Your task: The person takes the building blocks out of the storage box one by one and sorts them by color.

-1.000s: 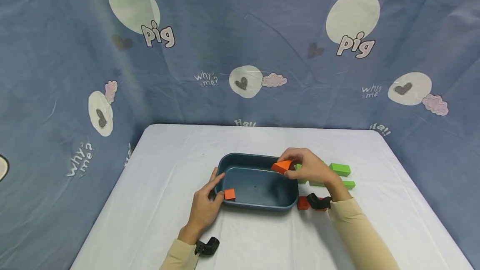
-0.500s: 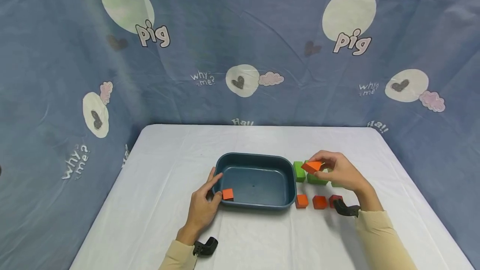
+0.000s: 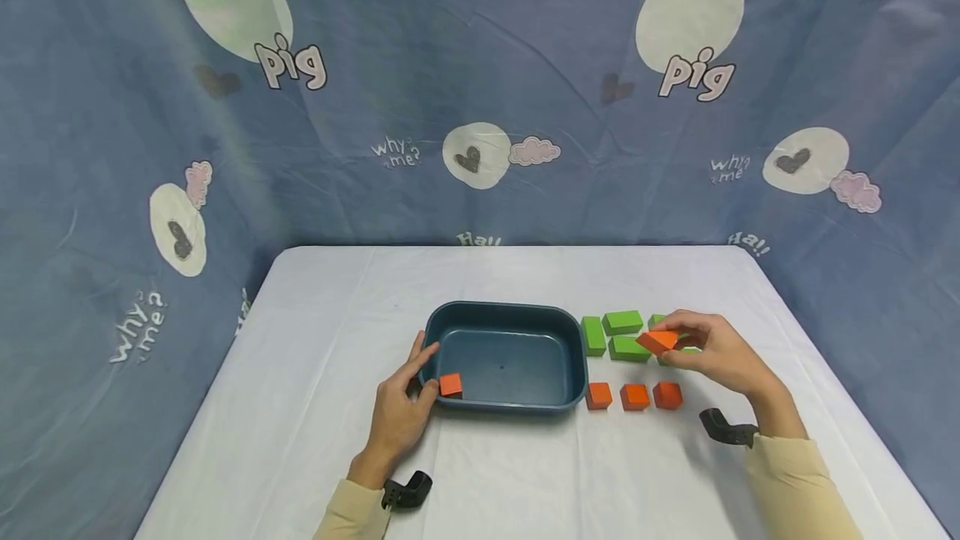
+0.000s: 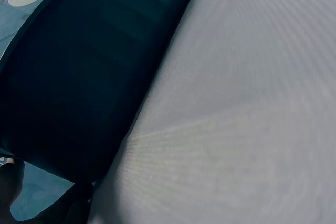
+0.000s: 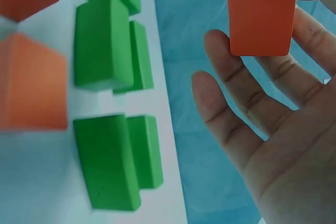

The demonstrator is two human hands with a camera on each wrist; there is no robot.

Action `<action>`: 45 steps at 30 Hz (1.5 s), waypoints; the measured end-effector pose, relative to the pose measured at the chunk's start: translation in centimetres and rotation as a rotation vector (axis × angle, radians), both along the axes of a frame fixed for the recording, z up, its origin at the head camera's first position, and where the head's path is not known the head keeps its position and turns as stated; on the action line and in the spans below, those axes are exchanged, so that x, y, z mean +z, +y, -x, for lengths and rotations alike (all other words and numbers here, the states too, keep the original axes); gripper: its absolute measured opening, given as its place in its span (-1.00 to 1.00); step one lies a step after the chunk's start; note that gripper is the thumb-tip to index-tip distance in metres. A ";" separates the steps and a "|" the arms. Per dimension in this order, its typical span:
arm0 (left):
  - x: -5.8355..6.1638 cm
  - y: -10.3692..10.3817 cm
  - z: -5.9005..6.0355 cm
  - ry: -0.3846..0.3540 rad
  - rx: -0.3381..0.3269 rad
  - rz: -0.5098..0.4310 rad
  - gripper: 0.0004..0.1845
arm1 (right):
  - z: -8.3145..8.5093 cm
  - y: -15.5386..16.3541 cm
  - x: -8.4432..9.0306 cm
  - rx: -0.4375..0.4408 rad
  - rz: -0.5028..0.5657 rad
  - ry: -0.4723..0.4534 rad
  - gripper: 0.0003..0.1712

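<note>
My right hand (image 3: 716, 350) pinches an orange block (image 3: 654, 343) between thumb and fingers, above the green blocks (image 3: 628, 349) on the right. In the right wrist view a flat face of that orange block (image 5: 261, 22) shows, with the lower fingers spread apart below it. At the left end of a dark blue rectangular tray (image 3: 502, 408), my left hand (image 3: 397, 415) rests its fairly straight fingers and thumb against the rim and near corner. A small orange block (image 3: 450, 385) sits inside the tray's near left corner. The left wrist view shows mostly the tray's dark side wall (image 4: 89, 77).
Right of the tray, several green blocks lie in two rows, partly hidden by the right hand. Nearer stand three orange blocks (image 3: 634, 397) in a row. A white cloth (image 3: 360, 290) covers the table; a blue patterned curtain (image 3: 420, 65) hangs behind and at the sides.
My right hand has moved right, from over the tray's far right corner to above the green blocks, still holding the orange block. My left hand keeps its place at the tray.
</note>
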State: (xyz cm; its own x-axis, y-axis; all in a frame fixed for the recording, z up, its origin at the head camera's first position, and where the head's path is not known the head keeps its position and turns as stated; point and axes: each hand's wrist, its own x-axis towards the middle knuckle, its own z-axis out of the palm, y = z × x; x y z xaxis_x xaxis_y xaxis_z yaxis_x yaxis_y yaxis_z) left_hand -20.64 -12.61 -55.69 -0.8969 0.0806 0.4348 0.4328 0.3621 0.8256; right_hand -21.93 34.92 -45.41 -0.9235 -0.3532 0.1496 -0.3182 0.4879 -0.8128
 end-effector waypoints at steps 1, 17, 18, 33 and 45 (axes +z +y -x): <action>0.0 0.0 0.0 -0.003 -0.001 -0.001 -0.38 | -0.1 0.2 -0.1 -0.006 -0.002 0.000 -0.61; 0.3 0.0 -0.2 -0.024 0.012 -0.017 -0.40 | -3.5 3.7 -2.0 -0.150 -0.051 0.030 -0.64; 0.5 0.1 -0.3 -0.023 0.015 -0.022 -0.40 | -3.6 3.9 -2.2 -0.152 -0.050 0.032 -0.64; 4.3 1.2 -1.9 -0.022 0.004 -0.034 -0.45 | -5.0 6.1 -5.0 -0.287 -0.169 -0.053 -0.60; 4.4 1.3 -1.8 -0.036 -0.016 -0.047 -0.45 | -5.7 6.2 -5.5 -0.332 -0.220 -0.136 -0.58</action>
